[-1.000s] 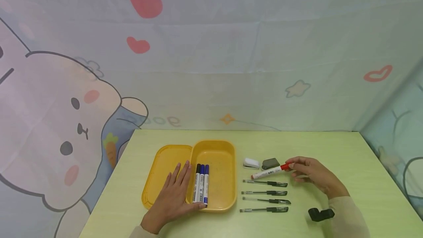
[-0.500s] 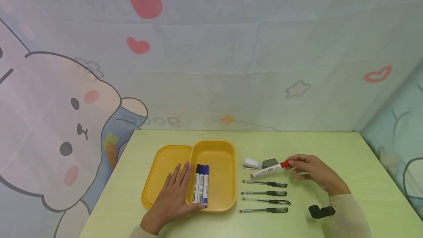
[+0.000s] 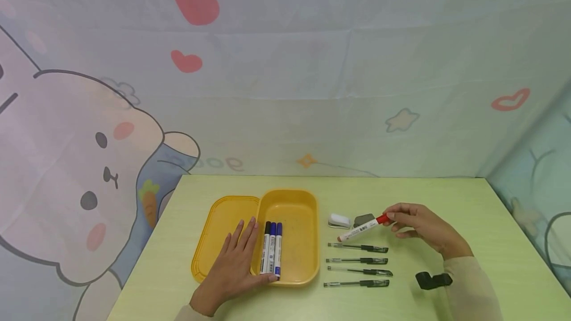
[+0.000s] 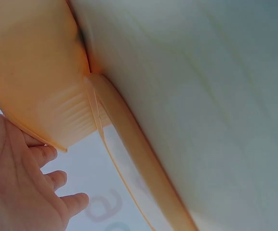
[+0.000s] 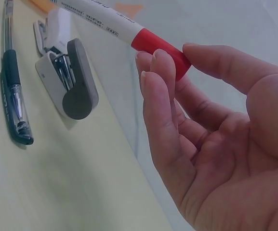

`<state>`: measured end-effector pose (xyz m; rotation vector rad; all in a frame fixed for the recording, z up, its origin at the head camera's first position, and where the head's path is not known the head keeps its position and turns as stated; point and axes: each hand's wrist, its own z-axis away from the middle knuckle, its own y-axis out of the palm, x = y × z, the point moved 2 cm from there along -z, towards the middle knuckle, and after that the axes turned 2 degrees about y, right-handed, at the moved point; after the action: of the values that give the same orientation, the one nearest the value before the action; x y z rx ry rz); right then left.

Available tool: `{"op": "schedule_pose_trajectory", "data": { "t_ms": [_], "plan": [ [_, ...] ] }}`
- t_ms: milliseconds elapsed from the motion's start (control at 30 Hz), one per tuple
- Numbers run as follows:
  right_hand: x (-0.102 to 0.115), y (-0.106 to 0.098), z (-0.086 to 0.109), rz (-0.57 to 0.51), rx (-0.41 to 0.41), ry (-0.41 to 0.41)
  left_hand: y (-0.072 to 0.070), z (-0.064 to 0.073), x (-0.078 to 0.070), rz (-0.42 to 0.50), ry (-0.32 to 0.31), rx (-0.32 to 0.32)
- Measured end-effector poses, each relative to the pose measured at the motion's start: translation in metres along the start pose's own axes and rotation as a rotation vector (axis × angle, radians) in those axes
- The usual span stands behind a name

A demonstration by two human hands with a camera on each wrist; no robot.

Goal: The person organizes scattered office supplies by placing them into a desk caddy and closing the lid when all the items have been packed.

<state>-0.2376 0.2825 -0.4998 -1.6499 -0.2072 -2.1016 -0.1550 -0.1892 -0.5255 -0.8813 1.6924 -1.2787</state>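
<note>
My right hand [image 3: 426,229] pinches a whiteboard marker [image 3: 359,229] by its red cap, between thumb and fingers. The marker's white body slants down to the left, passing in front of a grey stapler [image 3: 364,220]. With fingers straight, my left hand [image 3: 236,264] rests at the left rim of a yellow plastic box [image 3: 312,241], its thumb along the near edge. Inside the box lie three markers side by side, one black-capped [image 3: 265,246] and two blue [image 3: 275,249]. In the left wrist view the fingers touch the rim of the box [image 4: 37,82].
Left of the box lies its yellow lid [image 3: 207,241], partly under the box. A white stapler [image 3: 339,220] sits beside the grey one. Several black gel pens [image 3: 359,260] lie in a row on the pale green table [image 3: 495,232]. A printed cloth [image 3: 285,63] hangs behind.
My right hand has moved slightly up and left, tilting the red-capped marker a little more steeply. The left hand has stayed in place.
</note>
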Motion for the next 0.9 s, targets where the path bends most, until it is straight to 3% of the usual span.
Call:
{"op": "schedule_pose_trajectory", "data": {
  "t_ms": [900],
  "plan": [
    [0.026, 0.007, -0.007, 0.030, 0.039, -0.063, 0.000, 0.000, 0.000, 0.014, -0.010, 0.022]
  ]
}}
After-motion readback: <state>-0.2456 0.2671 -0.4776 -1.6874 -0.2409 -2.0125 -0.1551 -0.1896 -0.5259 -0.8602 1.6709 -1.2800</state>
